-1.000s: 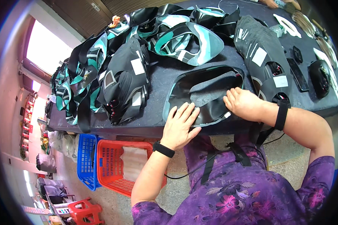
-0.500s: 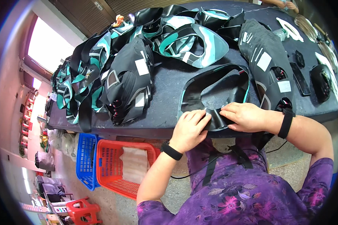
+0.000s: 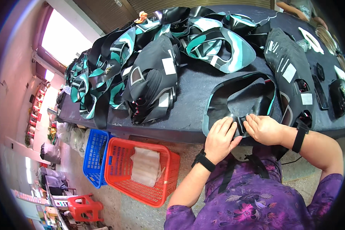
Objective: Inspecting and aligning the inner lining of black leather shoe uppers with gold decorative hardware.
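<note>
A black curved piece with a teal edge (image 3: 239, 100) lies on the dark table (image 3: 195, 88) near its front edge. My left hand (image 3: 219, 138) and my right hand (image 3: 262, 128) meet at the piece's near end, fingers pinching and pressing its folded black flap. Both wrists wear black bands. A stack of black pieces with white labels (image 3: 153, 86) lies to the left of my hands.
Teal and black pieces (image 3: 103, 76) are piled along the table's left and back. More black stacks (image 3: 291, 73) and small black parts (image 3: 339, 96) lie on the right. A red basket (image 3: 142, 170) and a blue basket (image 3: 94, 153) stand on the floor. Another person's arm (image 3: 299, 7) shows at the back.
My hands were spread flat on the piece a second ago. They have drawn together at its near end and now pinch the folded flap.
</note>
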Motion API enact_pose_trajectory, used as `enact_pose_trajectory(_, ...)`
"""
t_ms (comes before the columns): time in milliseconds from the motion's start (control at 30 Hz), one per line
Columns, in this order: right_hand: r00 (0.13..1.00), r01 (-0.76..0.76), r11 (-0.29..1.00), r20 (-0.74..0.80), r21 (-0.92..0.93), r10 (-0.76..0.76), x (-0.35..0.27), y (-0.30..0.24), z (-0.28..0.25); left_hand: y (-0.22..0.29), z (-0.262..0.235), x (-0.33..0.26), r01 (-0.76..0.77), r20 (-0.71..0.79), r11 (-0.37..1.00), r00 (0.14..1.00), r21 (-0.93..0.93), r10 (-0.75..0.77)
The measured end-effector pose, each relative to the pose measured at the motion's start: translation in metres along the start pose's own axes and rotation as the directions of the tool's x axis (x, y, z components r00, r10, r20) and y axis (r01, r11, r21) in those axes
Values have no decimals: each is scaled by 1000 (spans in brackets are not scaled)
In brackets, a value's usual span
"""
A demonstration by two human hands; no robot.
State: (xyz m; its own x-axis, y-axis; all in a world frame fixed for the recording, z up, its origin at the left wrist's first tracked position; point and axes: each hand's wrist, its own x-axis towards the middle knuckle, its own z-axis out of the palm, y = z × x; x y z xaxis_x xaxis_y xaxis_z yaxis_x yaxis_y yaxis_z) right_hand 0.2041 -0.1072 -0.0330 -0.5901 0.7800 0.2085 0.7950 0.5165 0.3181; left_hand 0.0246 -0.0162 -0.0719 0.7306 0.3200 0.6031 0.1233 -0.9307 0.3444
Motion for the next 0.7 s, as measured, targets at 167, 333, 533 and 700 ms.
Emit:
enact_pose_trajectory(167,987,-152,977,74,151,142,5,3,4,-3,-10,13,56,93,997,994,-51,-51)
enact_pose_trajectory(333,963,-268,929,101,256,250,13,10,1,-4,-14,25,150,234,989,961,3,-147)
enact_pose_trajectory(533,946,-321,915,128,246,297,18,17,-1,-11,-18,32,194,325,980,930,-37,-172)
enact_pose_trajectory(700,863,-480,758,83,441,498,17,37,8,-9,-14,37,196,330,980,925,14,-190)
